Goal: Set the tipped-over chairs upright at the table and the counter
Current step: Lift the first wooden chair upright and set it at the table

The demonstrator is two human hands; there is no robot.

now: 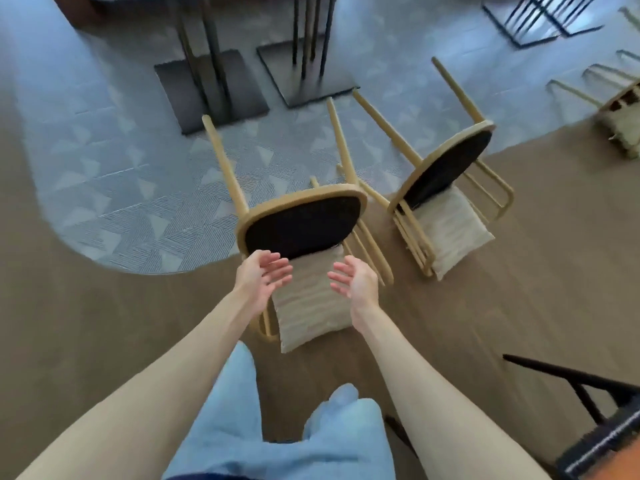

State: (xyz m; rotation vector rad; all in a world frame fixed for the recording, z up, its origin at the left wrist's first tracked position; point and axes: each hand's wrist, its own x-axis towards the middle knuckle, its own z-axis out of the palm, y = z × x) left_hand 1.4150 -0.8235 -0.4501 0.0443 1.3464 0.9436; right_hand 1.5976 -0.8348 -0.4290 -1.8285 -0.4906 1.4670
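Observation:
A wooden chair (301, 223) lies tipped on its back right in front of me, its dark seat underside facing me, legs pointing away, a beige cushion against the backrest on the floor. My left hand (263, 282) and my right hand (353, 282) hover open above that cushion, palms facing each other, touching nothing. A second tipped chair (446, 171) of the same kind lies to its right. A third tipped chair (620, 105) shows partly at the right edge.
Two dark table pedestals (304, 71) stand on the grey patterned carpet (138, 188) beyond the chairs. A black metal frame (540, 22) sits at top right. A black chair (602, 424) stands at the lower right, close to my right arm. Brown floor lies underfoot.

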